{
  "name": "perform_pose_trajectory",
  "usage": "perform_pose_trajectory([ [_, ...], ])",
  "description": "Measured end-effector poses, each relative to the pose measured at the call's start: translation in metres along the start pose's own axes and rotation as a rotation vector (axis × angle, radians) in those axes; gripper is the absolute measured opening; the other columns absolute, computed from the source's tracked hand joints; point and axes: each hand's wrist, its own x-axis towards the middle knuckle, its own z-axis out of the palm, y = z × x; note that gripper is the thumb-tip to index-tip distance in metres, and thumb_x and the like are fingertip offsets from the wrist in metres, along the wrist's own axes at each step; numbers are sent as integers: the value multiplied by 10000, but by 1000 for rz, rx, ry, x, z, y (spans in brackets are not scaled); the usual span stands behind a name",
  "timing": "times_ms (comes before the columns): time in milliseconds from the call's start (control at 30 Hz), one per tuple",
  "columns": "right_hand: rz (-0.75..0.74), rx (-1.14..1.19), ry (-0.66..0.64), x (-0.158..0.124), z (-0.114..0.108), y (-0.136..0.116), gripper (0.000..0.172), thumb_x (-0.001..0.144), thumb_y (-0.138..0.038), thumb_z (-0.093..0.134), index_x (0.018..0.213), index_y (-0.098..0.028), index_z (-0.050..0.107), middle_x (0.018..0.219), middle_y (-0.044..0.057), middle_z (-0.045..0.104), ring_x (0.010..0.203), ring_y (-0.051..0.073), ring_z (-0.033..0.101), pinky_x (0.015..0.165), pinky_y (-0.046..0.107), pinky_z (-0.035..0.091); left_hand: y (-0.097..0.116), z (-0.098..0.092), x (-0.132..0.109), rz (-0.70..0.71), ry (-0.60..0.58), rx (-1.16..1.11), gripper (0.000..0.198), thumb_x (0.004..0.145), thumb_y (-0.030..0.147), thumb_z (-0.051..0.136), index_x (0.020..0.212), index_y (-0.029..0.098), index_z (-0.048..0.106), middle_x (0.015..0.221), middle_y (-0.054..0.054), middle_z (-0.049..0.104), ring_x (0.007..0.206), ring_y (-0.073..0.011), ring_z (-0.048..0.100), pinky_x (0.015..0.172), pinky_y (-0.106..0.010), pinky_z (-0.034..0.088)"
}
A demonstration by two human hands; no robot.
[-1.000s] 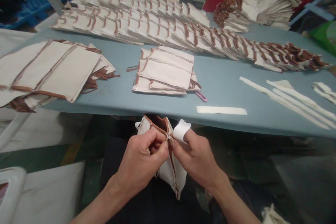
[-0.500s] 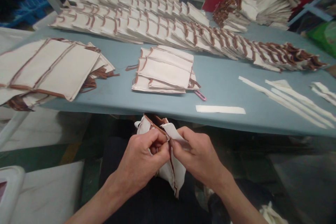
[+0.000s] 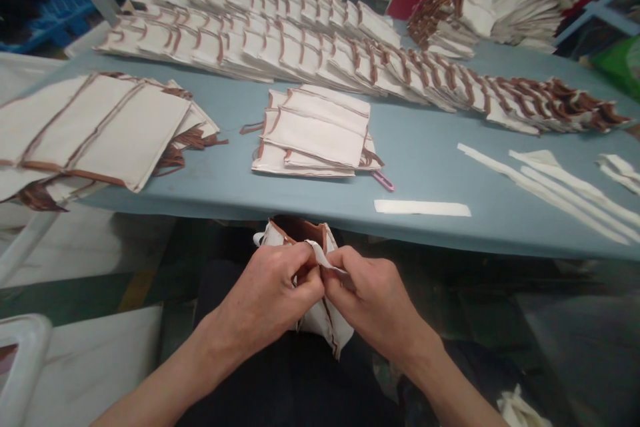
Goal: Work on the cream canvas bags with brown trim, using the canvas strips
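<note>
An open cream fabric pouch (image 3: 327, 330) with brown lining and brown seam binding is held over the person's lap, just below the near edge of the blue-covered counter (image 3: 220, 183). The left hand (image 3: 283, 283) has its grip closed at the pouch's rim, thumb against forefinger; the fingers cover the spot, but it seems to pinch the rim together with the end of a white strip (image 3: 320, 255). The right hand (image 3: 370, 290) pinches that strip between thumb and forefinger, right beside the left fingertips.

On the counter ahead lies a small pouch stack (image 3: 317, 130), with a pink tool (image 3: 384, 180) at its right corner and a short white strip (image 3: 423, 208) nearby. A larger pouch pile (image 3: 105, 133) sits to the left; overlapping pouch rows (image 3: 300, 47) run behind. Any print on the green bag (image 3: 620, 65) at the right edge is too blurred to read.
</note>
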Motion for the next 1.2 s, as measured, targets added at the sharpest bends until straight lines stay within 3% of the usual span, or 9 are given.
perform_pose_trajectory([
  [167, 328, 332, 65, 0, 18, 0, 188, 852, -300, 541, 691, -205, 524, 571, -41, 518, 486, 106, 449, 472, 212, 327, -6, 22, 1, -412, -39, -616, 162, 690, 311, 556, 600, 204, 475, 501, 76, 379, 479, -80, 298, 466, -211, 236],
  [267, 503, 600, 29, -2, 23, 2, 217, 831, -374, 529, 700, -203, 516, 566, -59, 448, 487, 97, 370, 457, 210, 331, -10, 36, -3, -505, -66, -813, 232, 733, 438, 473, 637, 248, 382, 493, 99, 310, 461, -88, 268, 457, -218, 316],
  [367, 522, 634, -19, -7, 22, 4, 221, 836, -380, 542, 729, -187, 544, 607, -43, 491, 527, 105, 409, 487, 213, 360, -14, 37, -7, -499, -82, -787, 233, 734, 420, 526, 637, 225, 442, 498, 79, 399, 473, -88, 329, 484, -218, 336],
  [467, 462, 495, -41, -11, 17, 3, 200, 856, -351, 545, 773, -172, 582, 659, -13, 570, 582, 128, 500, 525, 219, 388, -13, 25, -9, -441, -115, -659, 179, 711, 323, 631, 663, 157, 588, 569, 30, 536, 534, -94, 423, 515, -207, 325],
  [600, 389, 319, -21, -12, 14, -1, 194, 853, -309, 539, 701, -196, 499, 595, -45, 493, 532, 104, 445, 499, 216, 324, -7, 7, -8, -277, -152, -353, 186, 787, 282, 574, 655, 152, 598, 570, 39, 507, 533, -92, 407, 501, -206, 298],
  [700, 351, 313, -26, -12, 13, -2, 215, 858, -304, 539, 683, -204, 465, 593, -51, 476, 530, 97, 432, 492, 211, 311, -6, 0, -6, -196, -183, -266, 220, 824, 257, 542, 636, 155, 592, 551, 45, 491, 517, -85, 380, 489, -207, 276],
  [833, 375, 342, -53, -13, 12, -1, 185, 876, -309, 533, 738, -186, 541, 622, -36, 539, 546, 107, 463, 506, 211, 342, -10, 0, -6, -160, -246, -305, 262, 864, 254, 526, 634, 154, 601, 568, 35, 527, 524, -88, 411, 504, -207, 301],
  [1033, 311, 328, -60, -15, 9, 2, 174, 904, -297, 529, 778, -185, 569, 652, -17, 581, 568, 120, 484, 528, 213, 369, -16, 11, -10, -249, -236, -555, 269, 897, 366, 523, 694, 189, 535, 555, 58, 468, 501, -97, 383, 486, -214, 320],
  [1200, 144, 56, -68, -12, -7, 1, 106, 892, -213, 562, 789, -191, 573, 617, -23, 572, 507, 113, 471, 503, 230, 306, -7, 9, -12, 26, -120, -141, 250, 928, 176, 500, 683, 177, 552, 623, 33, 532, 586, -108, 473, 584, -235, 341],
])
